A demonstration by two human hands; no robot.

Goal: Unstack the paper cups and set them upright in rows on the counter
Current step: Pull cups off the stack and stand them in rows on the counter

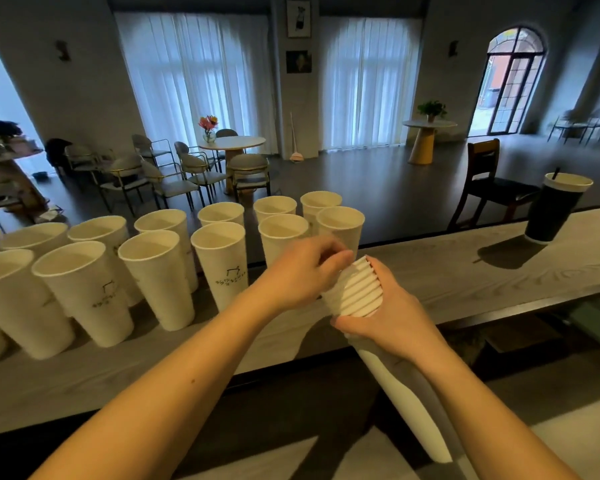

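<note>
The right hand (388, 317) wraps the tilted cup stack (359, 289) above the counter (465, 271) while left-hand fingertips (340, 256) pinch the top rim (light, thin-walled, easily crushed, so best pulled by its rolled rim), beside the upright rows (160, 258).

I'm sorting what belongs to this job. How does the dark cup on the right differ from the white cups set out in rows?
The dark cup is black-walled with a straw; the white cups are pale with a printed mark and no straw. The dark cup stands alone at the right; the white cups stand in two rows at the left. All stand upright on the counter.
</note>
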